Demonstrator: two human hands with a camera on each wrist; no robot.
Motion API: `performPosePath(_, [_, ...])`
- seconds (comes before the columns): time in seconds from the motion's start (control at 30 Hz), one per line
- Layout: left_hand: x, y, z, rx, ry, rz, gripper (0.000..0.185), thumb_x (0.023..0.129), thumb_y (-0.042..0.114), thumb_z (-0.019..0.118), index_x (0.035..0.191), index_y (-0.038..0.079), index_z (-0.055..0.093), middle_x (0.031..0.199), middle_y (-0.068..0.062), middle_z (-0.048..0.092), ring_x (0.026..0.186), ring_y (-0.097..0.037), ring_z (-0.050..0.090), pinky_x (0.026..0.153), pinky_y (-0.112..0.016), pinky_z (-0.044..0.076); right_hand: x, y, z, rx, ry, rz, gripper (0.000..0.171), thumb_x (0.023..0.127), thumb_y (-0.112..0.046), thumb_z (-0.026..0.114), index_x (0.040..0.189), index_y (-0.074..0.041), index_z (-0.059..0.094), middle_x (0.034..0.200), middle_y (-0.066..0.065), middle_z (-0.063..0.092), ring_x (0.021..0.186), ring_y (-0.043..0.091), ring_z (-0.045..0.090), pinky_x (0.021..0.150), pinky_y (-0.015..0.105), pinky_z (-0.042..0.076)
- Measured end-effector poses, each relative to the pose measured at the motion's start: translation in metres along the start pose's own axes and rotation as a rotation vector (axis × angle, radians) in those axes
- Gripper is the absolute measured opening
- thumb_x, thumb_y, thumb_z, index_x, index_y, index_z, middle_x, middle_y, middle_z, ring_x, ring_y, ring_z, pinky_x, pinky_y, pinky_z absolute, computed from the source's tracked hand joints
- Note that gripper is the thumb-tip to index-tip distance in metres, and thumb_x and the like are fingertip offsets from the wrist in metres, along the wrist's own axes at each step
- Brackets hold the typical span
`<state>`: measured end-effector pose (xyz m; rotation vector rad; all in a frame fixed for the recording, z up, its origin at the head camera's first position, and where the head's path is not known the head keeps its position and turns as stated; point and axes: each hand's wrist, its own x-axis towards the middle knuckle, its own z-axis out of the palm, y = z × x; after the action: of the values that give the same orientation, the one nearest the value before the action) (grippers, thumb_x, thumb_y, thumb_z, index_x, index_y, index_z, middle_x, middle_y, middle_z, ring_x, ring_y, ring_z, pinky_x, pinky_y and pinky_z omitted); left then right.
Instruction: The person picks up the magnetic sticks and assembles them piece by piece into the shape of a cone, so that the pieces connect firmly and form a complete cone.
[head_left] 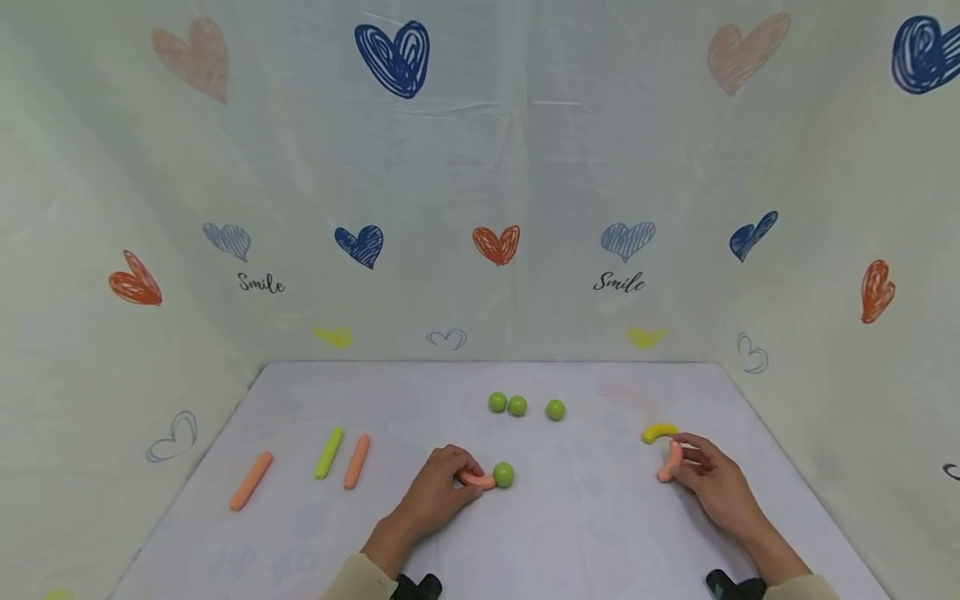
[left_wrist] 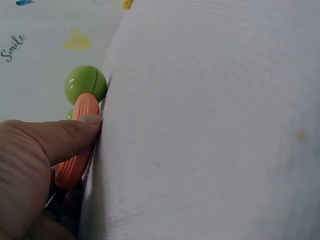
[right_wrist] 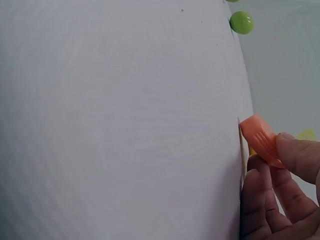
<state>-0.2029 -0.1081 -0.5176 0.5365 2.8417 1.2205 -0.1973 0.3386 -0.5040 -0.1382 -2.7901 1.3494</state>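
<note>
Pinching a ridged orange piece (head_left: 478, 480), the left hand (head_left: 438, 490) lays its thumb across the side, with the piece's far tip against a green ball (head_left: 503, 475) just ahead of that grip. The right hand (head_left: 717, 490) pinches a curved orange piece (head_left: 671, 462) between thumb and fingers; a yellow piece (head_left: 657, 432) lies just beyond this grip. Both held pieces look light and stiff, like moulded plastic, probably smooth but not fragile; the grooved middle should hold best. They are salmon-orange, blunt-ended, with lengthwise grooves. Whether the right one touches the tabletop (head_left: 577, 533) is hard to tell.
</note>
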Motion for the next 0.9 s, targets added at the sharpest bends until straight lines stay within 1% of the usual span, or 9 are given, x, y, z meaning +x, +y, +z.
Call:
performPosePath(0.13, [0.000, -0.001, 0.002, -0.004, 0.001, 0.007, 0.014, 0.091, 0.019, 0.084, 0.099, 0.022, 0.073, 0.106, 0.010, 0.062, 0.098, -0.010, 0.051, 0.083, -0.028, 0.048, -0.001, -0.005, 0.003, 0.058, 0.012, 0.022, 0.055, 0.101, -0.016, 0.072, 0.150, -0.003, 0.051, 0.136, 0.031, 0.064, 0.090, -0.008, 0.062, 0.076, 0.020, 0.057])
performPosePath(0.23, [0.000, -0.002, 0.002, -0.002, 0.004, 0.010, 0.015, 0.091, 0.018, 0.084, 0.099, 0.022, 0.073, 0.107, 0.009, 0.062, 0.099, -0.010, 0.051, 0.083, -0.029, 0.048, -0.001, -0.009, 0.008, 0.091, 0.011, 0.031, 0.055, 0.102, -0.016, 0.072, 0.151, -0.003, 0.050, 0.136, 0.031, 0.063, 0.091, -0.009, 0.062, 0.075, 0.021, 0.058])
performPosePath(0.37, [0.001, -0.002, 0.003, 0.002, 0.004, -0.003, 0.016, 0.090, 0.017, 0.084, 0.099, 0.024, 0.073, 0.107, 0.011, 0.062, 0.099, -0.009, 0.051, 0.085, -0.028, 0.048, -0.001, -0.016, 0.016, 0.142, -0.004, 0.011, 0.055, 0.100, -0.018, 0.074, 0.149, -0.005, 0.052, 0.135, 0.028, 0.066, 0.094, -0.007, 0.064, 0.076, 0.023, 0.058])
performPosePath(0.5, [0.001, -0.001, 0.002, -0.004, 0.004, -0.011, 0.017, 0.090, 0.017, 0.085, 0.099, 0.025, 0.073, 0.108, 0.010, 0.062, 0.101, -0.009, 0.052, 0.086, -0.029, 0.048, -0.001, -0.025, 0.026, 0.214, -0.028, -0.026, 0.054, 0.099, -0.015, 0.075, 0.148, -0.005, 0.055, 0.132, 0.026, 0.069, 0.097, -0.001, 0.068, 0.077, 0.024, 0.059])
performPosePath(0.6, [0.001, -0.001, 0.002, -0.014, -0.001, -0.009, 0.018, 0.089, 0.016, 0.086, 0.098, 0.024, 0.073, 0.109, 0.009, 0.062, 0.101, -0.010, 0.052, 0.086, -0.029, 0.048, -0.002, -0.032, 0.034, 0.249, -0.050, -0.029, 0.055, 0.099, -0.014, 0.075, 0.149, -0.005, 0.055, 0.132, 0.025, 0.069, 0.096, 0.001, 0.069, 0.077, 0.025, 0.059])
performPosePath(0.73, [0.000, -0.001, 0.001, -0.023, -0.010, -0.017, 0.018, 0.088, 0.017, 0.086, 0.098, 0.025, 0.073, 0.109, 0.009, 0.062, 0.101, -0.010, 0.051, 0.085, -0.029, 0.048, 0.001, -0.040, 0.045, 0.292, -0.089, -0.009, 0.058, 0.099, -0.014, 0.075, 0.151, -0.006, 0.054, 0.134, 0.024, 0.069, 0.095, 0.001, 0.069, 0.078, 0.026, 0.061])
performPosePath(0.9, [0.000, -0.002, 0.000, -0.021, -0.009, -0.027, 0.019, 0.088, 0.018, 0.087, 0.097, 0.025, 0.073, 0.108, 0.010, 0.062, 0.101, -0.010, 0.051, 0.085, -0.029, 0.047, 0.004, -0.053, 0.061, 0.371, -0.143, 0.021, 0.059, 0.098, -0.012, 0.076, 0.152, -0.005, 0.054, 0.135, 0.025, 0.068, 0.095, 0.007, 0.072, 0.079, 0.029, 0.062])
